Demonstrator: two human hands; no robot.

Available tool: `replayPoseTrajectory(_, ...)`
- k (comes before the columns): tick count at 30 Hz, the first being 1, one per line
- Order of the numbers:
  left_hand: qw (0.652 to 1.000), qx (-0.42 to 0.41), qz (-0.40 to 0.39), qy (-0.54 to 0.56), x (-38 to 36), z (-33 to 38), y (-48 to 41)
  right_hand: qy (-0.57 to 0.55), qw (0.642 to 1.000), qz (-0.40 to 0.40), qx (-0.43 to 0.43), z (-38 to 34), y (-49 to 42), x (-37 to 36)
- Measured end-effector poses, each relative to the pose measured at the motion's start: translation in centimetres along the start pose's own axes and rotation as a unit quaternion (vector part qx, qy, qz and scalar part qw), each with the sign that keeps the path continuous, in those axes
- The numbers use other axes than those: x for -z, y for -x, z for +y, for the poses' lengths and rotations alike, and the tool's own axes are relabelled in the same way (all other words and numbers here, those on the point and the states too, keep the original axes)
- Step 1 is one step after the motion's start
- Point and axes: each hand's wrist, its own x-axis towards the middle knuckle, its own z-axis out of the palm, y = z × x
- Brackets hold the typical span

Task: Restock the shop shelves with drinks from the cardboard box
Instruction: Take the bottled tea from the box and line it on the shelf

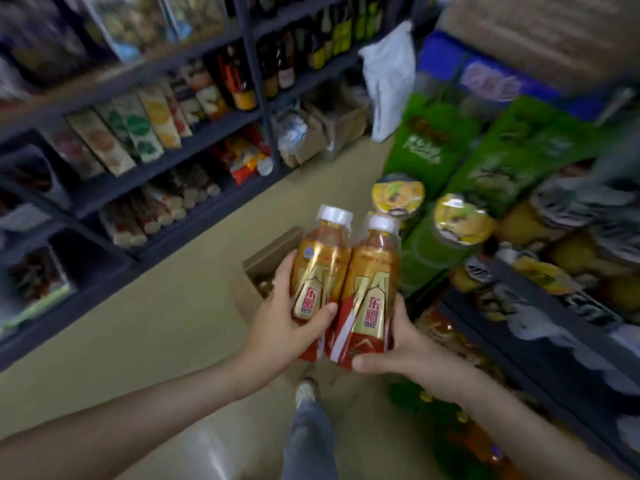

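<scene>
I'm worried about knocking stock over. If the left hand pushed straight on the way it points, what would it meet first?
Likely the gold-and-red plastic drink bottle in the right hand, pressed beside the left hand's own matching bottle. Green round tubs with yellow lids stand beyond; depth is unclear.

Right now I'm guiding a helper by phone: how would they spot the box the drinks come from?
Start at the beige floor of the aisle between the shelves. The cardboard box sits on it, open-topped, partly hidden behind the left hand and the bottle it grips. Unlike the farther boxes by the shelf end, it stands alone on open floor.
</scene>
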Motion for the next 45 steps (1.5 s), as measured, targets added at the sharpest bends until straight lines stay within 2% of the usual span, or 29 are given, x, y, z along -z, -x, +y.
replayPoseTrajectory(5, 0.997, -0.074, 0.028, 0.018, -8.3, 6.7, 10.1, 0.008, 0.996, 0.052, 0.070, 2.8, 14.5, 2.6)
replayPoseTrajectory(9, 0.990, -0.135, -0.005, 0.035, -13.6, 12.1, 16.5, 0.041, 0.988, 0.092, 0.119, 4.1, 25.5, 4.5)
replayPoseTrajectory(13, 0.976, -0.206, -0.029, 0.067, -16.5, 19.8, 19.7, 0.076, 0.966, 0.169, 0.179, 1.7, 34.7, 5.7)
replayPoseTrajectory(18, 0.935, -0.326, -0.078, 0.112, -18.2, 30.9, 20.1, 0.115, 0.913, 0.272, 0.283, -4.1, 44.0, 7.8)
replayPoseTrajectory(22, 0.895, -0.422, -0.072, 0.128, -19.6, 39.9, 19.0, 0.125, 0.866, 0.337, 0.346, -9.6, 49.0, 10.4)
replayPoseTrajectory(26, 0.867, -0.472, -0.067, 0.148, -21.1, 46.0, 16.8, 0.121, 0.826, 0.379, 0.398, -14.4, 52.1, 13.6)
replayPoseTrajectory(30, 0.852, -0.488, -0.055, 0.183, -21.8, 49.5, 13.1, 0.104, 0.778, 0.441, 0.435, -18.2, 54.0, 17.8)
replayPoseTrajectory(32, 0.843, -0.494, -0.051, 0.206, -21.9, 50.7, 11.3, 0.096, 0.766, 0.458, 0.441, -20.2, 54.8, 20.2)
replayPoseTrajectory(35, 0.840, -0.493, -0.043, 0.224, -21.8, 51.8, 8.6, 0.119, 0.767, 0.477, 0.413, -22.6, 55.1, 23.4)
replayPoseTrajectory(45, 0.848, -0.474, -0.028, 0.237, -22.6, 54.0, 3.2, 0.126, 0.816, 0.505, 0.252, -27.2, 46.8, 32.0)
